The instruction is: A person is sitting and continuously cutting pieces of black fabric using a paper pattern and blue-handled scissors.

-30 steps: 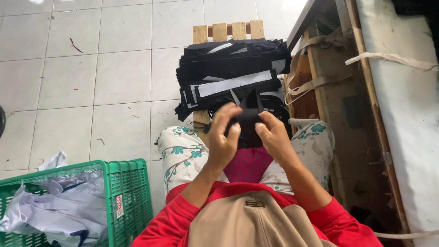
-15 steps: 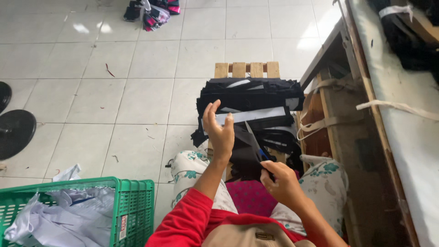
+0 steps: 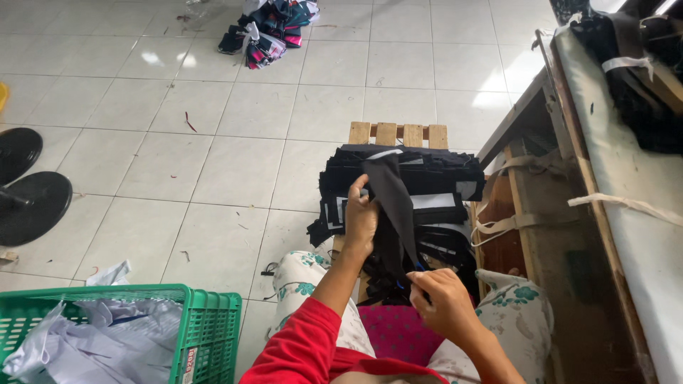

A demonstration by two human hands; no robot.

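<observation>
**Two hands stretching a black strip above a stack of cloth**

At the far left, two dark round discs point(image 3: 28, 186) are lying on the tiled floor point(image 3: 213, 128). Below them a green crate point(image 3: 206, 334) is sitting at the frame's bottom edge, holding pale crumpled fabric point(image 3: 92, 345). At the top, well apart from the person, a small heap of coloured cloth point(image 3: 270, 28) is resting on the tiles.

Toward the middle, the left hand point(image 3: 361, 219) is closing around the upper part of a black strip point(image 3: 395, 203), lifting it upright. The strip is running down and rightward to the right hand point(image 3: 445, 306), which is pinching its lower end, fingers curled tight. Behind the strip, a stack of black pieces point(image 3: 427, 178) is lying on a slatted wooden stool point(image 3: 398, 133), just past the person's knees in floral trousers point(image 3: 512, 313); the raised strip is hiding part of the stack.

To the right, a wooden table point(image 3: 569, 235) with a padded pale top is standing just beside the stack, pale ties point(image 3: 626, 206) hanging across it and a dark bundle point(image 3: 640, 78) lying at its far end.
</observation>
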